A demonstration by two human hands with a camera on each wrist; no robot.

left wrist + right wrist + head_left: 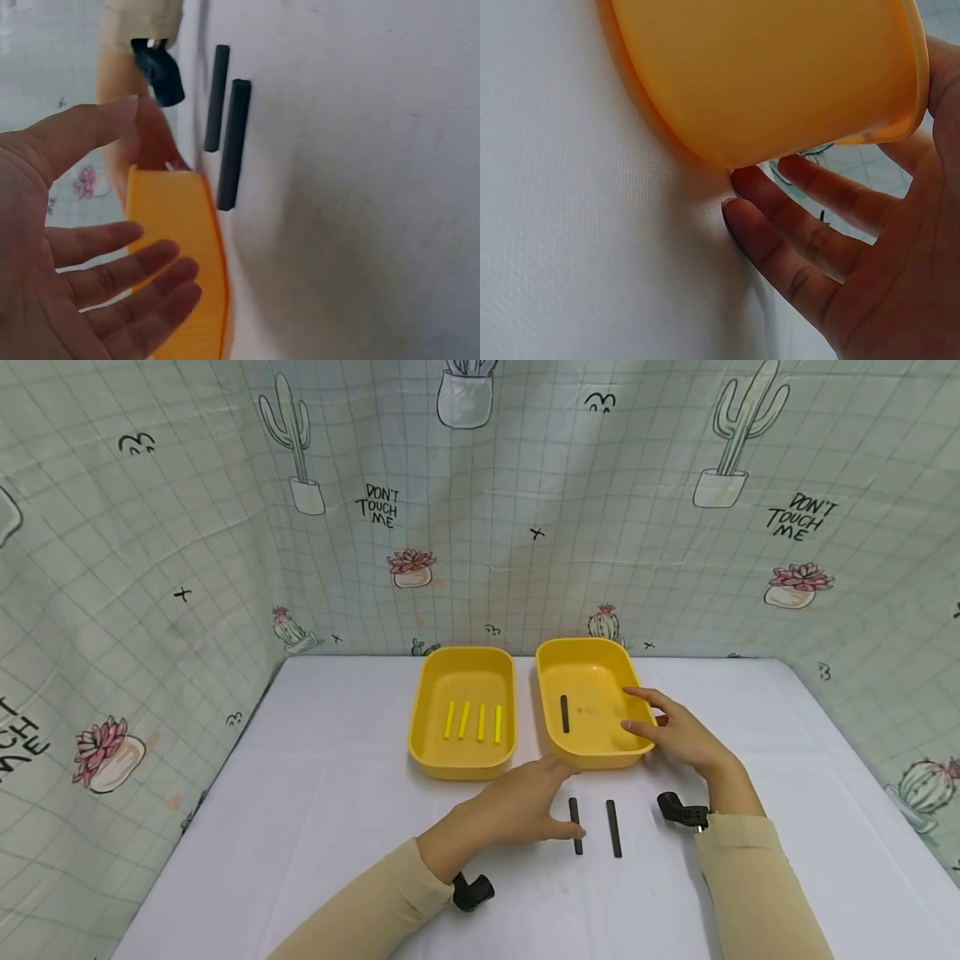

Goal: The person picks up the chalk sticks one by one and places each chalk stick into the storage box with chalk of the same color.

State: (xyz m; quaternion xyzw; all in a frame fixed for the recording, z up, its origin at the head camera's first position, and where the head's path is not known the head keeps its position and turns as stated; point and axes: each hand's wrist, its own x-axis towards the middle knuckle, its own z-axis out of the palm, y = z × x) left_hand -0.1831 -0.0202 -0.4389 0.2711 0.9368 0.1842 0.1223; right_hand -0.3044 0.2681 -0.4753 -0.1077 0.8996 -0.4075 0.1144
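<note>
My left hand is over the table in front of the right yellow tray, its fingers extended and apart, holding nothing. In the head view its thumb tip overlaps the nearer black stick; a second black stick lies to the right of it. Both sticks show bare in the left wrist view, beyond the left hand. My right hand grips the right tray's side, with thumb and a finger over the rim and the other fingers against the outside. Inside that tray lies one black stick.
Left of the gripped tray stands another yellow tray, holding several bright yellow sticks in a row. A white cloth covers the table. Behind and beside it hangs a cactus-printed curtain. Each wrist carries a black camera mount.
</note>
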